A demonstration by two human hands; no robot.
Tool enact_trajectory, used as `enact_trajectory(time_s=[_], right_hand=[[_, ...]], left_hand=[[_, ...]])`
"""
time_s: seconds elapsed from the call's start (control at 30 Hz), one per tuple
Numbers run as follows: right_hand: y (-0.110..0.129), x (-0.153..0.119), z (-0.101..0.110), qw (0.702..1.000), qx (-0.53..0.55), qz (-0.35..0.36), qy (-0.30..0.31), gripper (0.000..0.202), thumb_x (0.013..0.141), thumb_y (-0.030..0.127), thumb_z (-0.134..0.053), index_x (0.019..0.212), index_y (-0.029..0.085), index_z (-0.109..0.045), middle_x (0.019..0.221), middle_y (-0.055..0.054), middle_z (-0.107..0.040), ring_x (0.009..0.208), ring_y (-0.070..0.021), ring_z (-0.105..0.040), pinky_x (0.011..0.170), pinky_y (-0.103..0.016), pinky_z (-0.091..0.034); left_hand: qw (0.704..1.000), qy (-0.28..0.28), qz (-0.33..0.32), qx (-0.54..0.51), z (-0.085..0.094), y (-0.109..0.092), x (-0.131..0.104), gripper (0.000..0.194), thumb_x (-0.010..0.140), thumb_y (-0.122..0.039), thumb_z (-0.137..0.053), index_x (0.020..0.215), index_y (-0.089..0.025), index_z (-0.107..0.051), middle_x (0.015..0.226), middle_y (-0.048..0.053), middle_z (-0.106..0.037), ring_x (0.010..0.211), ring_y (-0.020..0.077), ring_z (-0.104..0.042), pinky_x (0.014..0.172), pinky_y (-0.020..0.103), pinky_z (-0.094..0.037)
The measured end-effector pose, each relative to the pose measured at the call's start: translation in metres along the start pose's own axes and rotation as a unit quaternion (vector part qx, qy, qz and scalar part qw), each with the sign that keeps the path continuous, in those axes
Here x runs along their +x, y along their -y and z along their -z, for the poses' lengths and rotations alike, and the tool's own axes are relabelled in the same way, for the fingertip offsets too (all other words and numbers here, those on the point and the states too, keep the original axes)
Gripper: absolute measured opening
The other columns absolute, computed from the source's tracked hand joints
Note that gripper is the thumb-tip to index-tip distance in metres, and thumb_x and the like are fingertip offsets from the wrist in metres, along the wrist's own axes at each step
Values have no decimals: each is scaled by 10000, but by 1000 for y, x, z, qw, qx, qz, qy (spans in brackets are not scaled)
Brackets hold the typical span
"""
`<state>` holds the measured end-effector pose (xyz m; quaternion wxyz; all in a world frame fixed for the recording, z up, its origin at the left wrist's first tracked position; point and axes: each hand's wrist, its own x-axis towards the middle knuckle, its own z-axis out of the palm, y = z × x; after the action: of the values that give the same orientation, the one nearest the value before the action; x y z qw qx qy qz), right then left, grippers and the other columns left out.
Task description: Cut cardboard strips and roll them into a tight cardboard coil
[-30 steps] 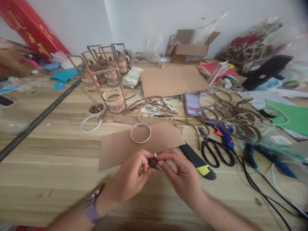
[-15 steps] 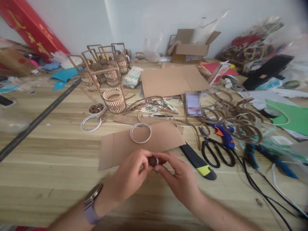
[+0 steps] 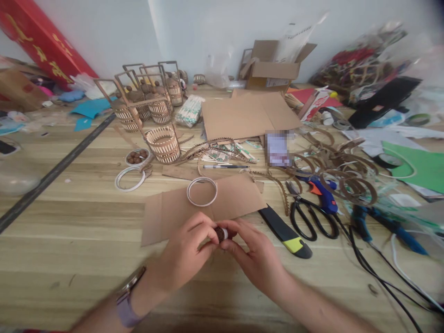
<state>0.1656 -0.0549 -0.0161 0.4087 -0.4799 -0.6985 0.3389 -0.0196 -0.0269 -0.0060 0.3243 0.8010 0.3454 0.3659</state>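
Note:
My left hand [image 3: 189,240] and my right hand [image 3: 255,247] meet at the lower middle, both closed in a pinch on one small brown bead-like piece [image 3: 220,234]. Its dark surface looks patterned, and a white band or cap shows on its right side. Fingertips cover part of it. Just beyond my hands, a white ring [image 3: 202,204] rests on a flat cardboard sheet [image 3: 236,196]. To the right lies a black tool with a yellow patch [image 3: 285,232], beside black-handled scissors [image 3: 314,218].
Slatted bamboo baskets [image 3: 162,144] with tall handles stand at the back left, near a bowl of brown balls [image 3: 138,157] and a white tape roll [image 3: 130,179]. Rightward are a blue glue gun [image 3: 324,194], curled brown strips [image 3: 357,187], pliers [image 3: 391,226] and black cables [image 3: 371,268].
The small brown piece has turned between my fingers, so its white band shows more. My hands stay in nearly the same place, and the view has shifted slightly.

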Motion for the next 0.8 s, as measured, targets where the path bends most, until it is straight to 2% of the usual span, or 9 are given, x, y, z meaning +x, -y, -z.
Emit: enact_trajectory(time_s=[0.1, 0.17, 0.23, 0.33, 0.47, 0.6, 0.7, 0.8], right_hand=[[-2, -1, -1, 999, -19, 28, -16, 228, 925, 188, -570, 1128, 248, -656, 871, -39, -705, 787, -175, -650, 708, -278, -536], [-3, -1, -1, 999, -30, 35, -15, 225, 931, 180, -551, 1123, 246, -649, 866, -43, -701, 781, -180, -650, 710, -288, -541], [-4, -1, -2, 999, -38, 37, -10, 195, 939, 192, -546, 1099, 240, -645, 857, -43, -693, 775, -183, -646, 710, -295, -544], [-5, -2, -2, 998, -45, 47, -9, 152, 947, 227, -552, 1077, 229, -632, 840, -41, -680, 765, -184, -637, 696, -297, -544], [-5, -5, -2, 996, -46, 76, -13, 135, 953, 260, -560, 1068, 232, -624, 865, -48, -689, 789, -188, -637, 705, -301, -544], [-3, -6, 0, 995, -50, 83, -14, 151, 935, 255, -591, 1073, 247, -651, 819, -41, -681, 793, -199, -625, 703, -315, -539], [-1, -5, 1, 995, -46, 89, -10, 151, 939, 286, -595, 1064, 252, -673, 794, -36, -666, 771, -195, -610, 686, -314, -527], [0, -2, 3, 996, -41, 79, 7, 188, 960, 343, -569, 1076, 241, -677, 787, -37, -645, 751, -187, -602, 677, -312, -511]], left_hand=[[998, 9, 29, -60, 1, -3, 1, 182, 844, -28, -568, 823, -209, -577, 915, 15, -603, 864, 138, -619, 810, 243, -492], [986, 6, 93, -140, 1, -5, 3, 121, 863, -89, -560, 843, -206, -539, 905, 20, -613, 860, 148, -622, 794, 261, -500], [958, -3, 178, -225, 0, -6, 4, 108, 877, -184, -593, 844, -205, -493, 883, 22, -630, 835, 155, -629, 750, 267, -503], [913, -5, 260, -315, -3, -2, 7, 277, 818, -313, -724, 826, -197, -473, 863, 16, -642, 819, 156, -628, 721, 264, -488], [866, 7, 309, -394, -6, 5, 8, 448, 683, -425, -857, 781, -176, -498, 842, 11, -653, 795, 141, -610, 720, 254, -459], [825, 27, 362, -434, -4, 5, 10, 519, 569, -438, -926, 783, -164, -541, 741, -10, -644, 708, 123, -590, 649, 227, -423], [806, 37, 371, -460, -3, 4, 11, 543, 534, -427, -946, 819, -161, -568, 720, -13, -652, 671, 120, -597, 622, 222, -425], [801, 31, 369, -470, -3, 4, 11, 558, 534, -398, -953, 894, -164, -596, 739, -9, -675, 678, 126, -618, 621, 222, -440]])
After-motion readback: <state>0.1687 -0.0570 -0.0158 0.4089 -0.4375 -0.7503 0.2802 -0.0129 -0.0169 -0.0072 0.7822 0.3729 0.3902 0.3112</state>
